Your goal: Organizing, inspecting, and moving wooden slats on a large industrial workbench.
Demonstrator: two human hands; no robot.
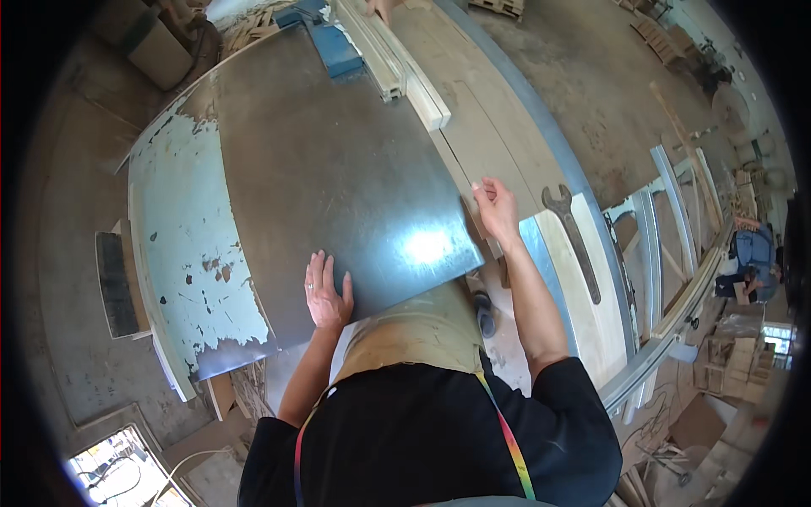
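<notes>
Hands: 2; left hand (327,293) flat, open on metal table (321,169); right hand (497,209) gripping 1 wooden strip (463,182); 1 wrench (574,239) nearby.

Left hand (326,291): palm down, fingers together and extended forward, lying flat; forearm bare, rising from lower edge, elbow bent. Right hand (495,208): reached further forward, arm nearly straight, fingers curled downward with knuckles up, thumb on the inner side. Hands well apart. Neither grip closed around anything visible.
</notes>
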